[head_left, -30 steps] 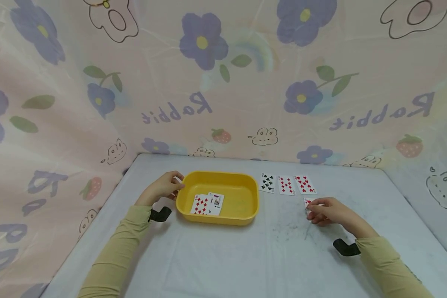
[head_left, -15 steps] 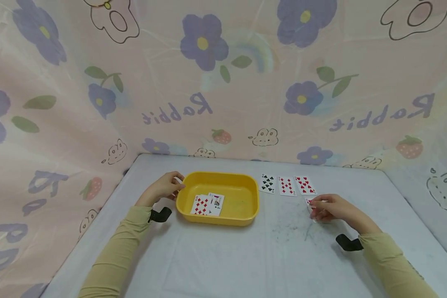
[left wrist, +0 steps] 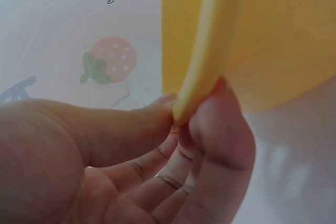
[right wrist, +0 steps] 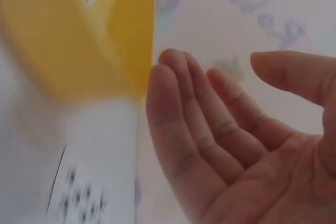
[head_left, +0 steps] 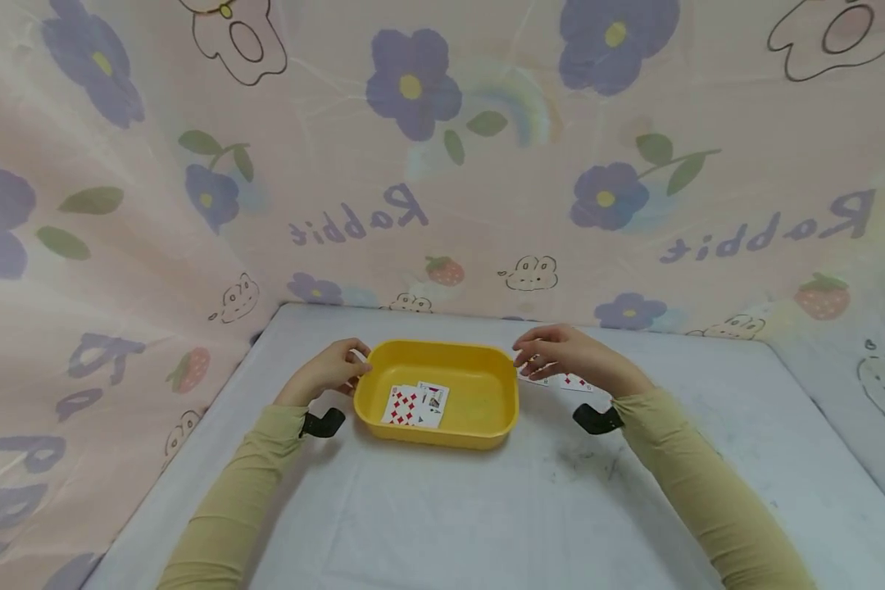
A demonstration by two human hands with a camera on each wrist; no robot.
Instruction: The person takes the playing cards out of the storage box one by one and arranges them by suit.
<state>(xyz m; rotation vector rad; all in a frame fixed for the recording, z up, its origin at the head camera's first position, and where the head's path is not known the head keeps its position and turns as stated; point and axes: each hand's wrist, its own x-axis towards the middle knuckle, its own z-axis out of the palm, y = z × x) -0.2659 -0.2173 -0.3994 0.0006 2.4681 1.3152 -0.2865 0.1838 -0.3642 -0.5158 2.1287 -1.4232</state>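
A yellow plastic tray (head_left: 437, 440) stands on the table with a few playing cards inside, among them a diamonds card (head_left: 401, 405) and a face card (head_left: 435, 397). My left hand (head_left: 329, 370) pinches the tray's left rim; the left wrist view shows thumb and forefinger on either side of the yellow rim (left wrist: 202, 51). At the tray's right end, my right hand (head_left: 577, 357) has its fingertips close by the rim. Nothing lies between its relaxed fingers (right wrist: 168, 98) and the thumb. Below it shows a black-suited playing card (right wrist: 79, 200), blurred.
A red diamonds card (head_left: 576, 382) lies on the white-covered table (head_left: 442, 516), partly hidden by my right hand. A printed cloth (head_left: 501, 205) with flowers and rabbits hangs behind the table and at its sides.
My right hand has left the hearts card on the right and moved left and away from me to the tray's right rim. My left hand keeps its hold on the left rim.
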